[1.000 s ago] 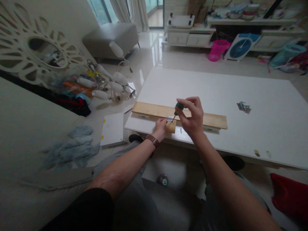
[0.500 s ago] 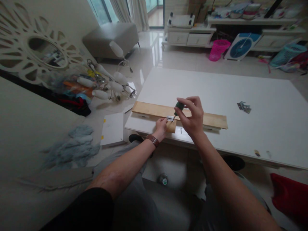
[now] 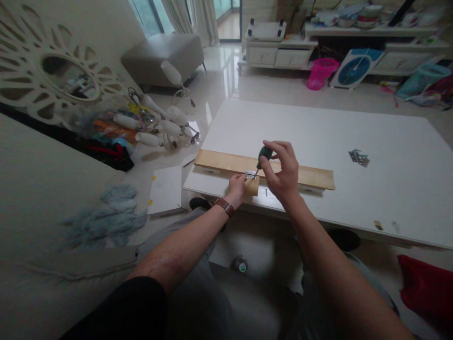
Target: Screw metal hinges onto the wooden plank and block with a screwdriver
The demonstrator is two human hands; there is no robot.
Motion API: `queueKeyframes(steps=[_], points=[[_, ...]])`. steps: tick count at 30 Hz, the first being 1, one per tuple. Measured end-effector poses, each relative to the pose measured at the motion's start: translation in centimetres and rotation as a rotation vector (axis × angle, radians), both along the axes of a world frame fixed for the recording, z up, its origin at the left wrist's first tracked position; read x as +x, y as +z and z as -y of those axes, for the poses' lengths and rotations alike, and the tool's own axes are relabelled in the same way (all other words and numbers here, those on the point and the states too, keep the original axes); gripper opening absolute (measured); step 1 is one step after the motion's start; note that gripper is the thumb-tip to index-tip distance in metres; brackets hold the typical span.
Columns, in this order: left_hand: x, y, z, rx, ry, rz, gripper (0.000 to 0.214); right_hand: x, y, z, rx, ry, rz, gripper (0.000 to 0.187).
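Observation:
A long wooden plank [image 3: 219, 162] lies along the near edge of the white table [image 3: 318, 127]. A small wooden block [image 3: 252, 187] sits against it, joined by a small metal hinge [image 3: 249, 173]. My right hand [image 3: 281, 172] is closed round the green handle of a screwdriver [image 3: 262, 157], whose tip points down at the hinge. My left hand [image 3: 236, 187], with a brown watch strap at the wrist, pinches the block and hinge from the left. A loose screw [image 3: 266, 192] lies on the table just right of the block.
A small pile of metal hinges [image 3: 358, 157] lies on the table to the right. On the floor at left are a white board [image 3: 165, 190], a chandelier with white bulbs [image 3: 159, 123] and a blue-grey cloth [image 3: 106, 215]. A red cushion [image 3: 424, 288] is at the lower right.
My right hand has shifted its fingers on the screwdriver handle, turning it slightly. The left hand and the wood have not moved.

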State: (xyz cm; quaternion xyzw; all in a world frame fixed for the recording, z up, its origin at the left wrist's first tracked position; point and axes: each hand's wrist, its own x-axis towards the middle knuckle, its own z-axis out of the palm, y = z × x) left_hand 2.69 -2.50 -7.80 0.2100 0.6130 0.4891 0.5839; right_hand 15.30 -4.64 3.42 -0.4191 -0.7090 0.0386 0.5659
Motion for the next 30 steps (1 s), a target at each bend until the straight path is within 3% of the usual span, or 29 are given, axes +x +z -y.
queueKeyframes(steps=[4,12,21,30], points=[[0.03,-0.25,0.0,0.003,0.007,-0.004,0.006,-0.07,0.09,0.06,0.017,0.048,0.019,0.05],[-0.01,-0.21,-0.04,0.005,0.005,-0.01,0.007,-0.08,-0.03,-0.09,0.02,-0.019,-0.014,0.034],[0.01,-0.83,0.0,0.014,0.001,-0.013,0.008,-0.04,-0.15,-0.04,0.01,0.041,0.006,0.049],[0.08,-0.69,-0.1,0.011,0.004,-0.029,0.003,-0.27,-0.11,-0.17,0.017,-0.038,-0.033,0.032]])
